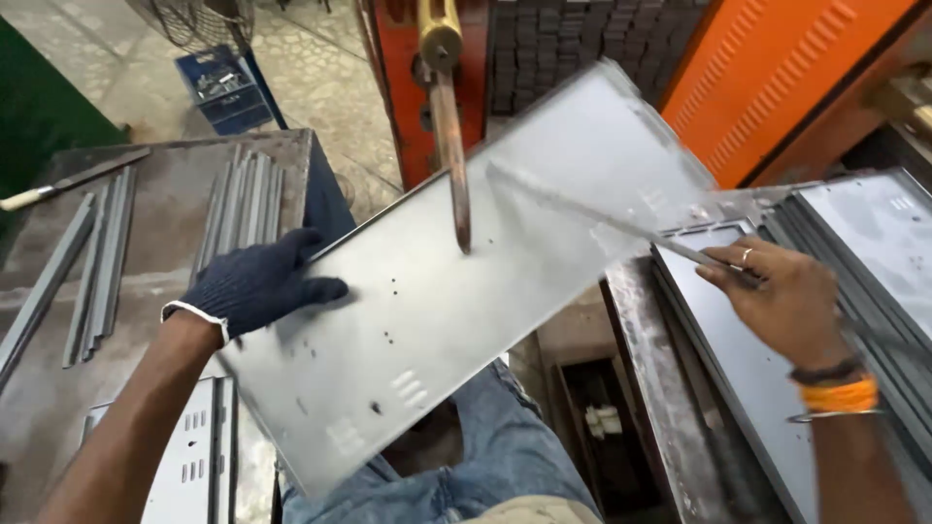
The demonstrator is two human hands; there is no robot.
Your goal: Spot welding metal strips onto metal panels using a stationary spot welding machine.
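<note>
Hands: left hand (254,283), in a dark knit glove w/ white cuff, lies palm-down, fingers spread and flat on the left end of a grey sheet-metal panel (466,281); it presses on the panel, not closed round anything. Right hand (782,301), bare, w/ a ring, an orange wristband and a thin bangle, is closed in a pinch on the near end of a thin metal rod (602,221).

Panel: long rectangle, tilted, low-left to high-right, held over the person's lap in blue jeans (505,456). Small punched holes and short slot groups show on its face. Rod runs from the right hand up-left across the panel's upper right part; blurred, so contact w/ the panel cannot be told.

Near left: another slotted grey panel (189,456) lies below the left forearm.

Right: a stack of like grey sheets (854,243) just beside and under the right hand.

Mid: a rust-brown pointed rod (451,155) hangs from above, its tip over the panel's middle, between the two hands.

Left: counter (165,175) carrying bundles of grey angle strips (243,204) and a long tool w/ pale handle (68,182).

Far: orange machine body (777,68), blue crate (225,89) on a stone floor (320,58), and part of a wire fan guard (194,19).
</note>
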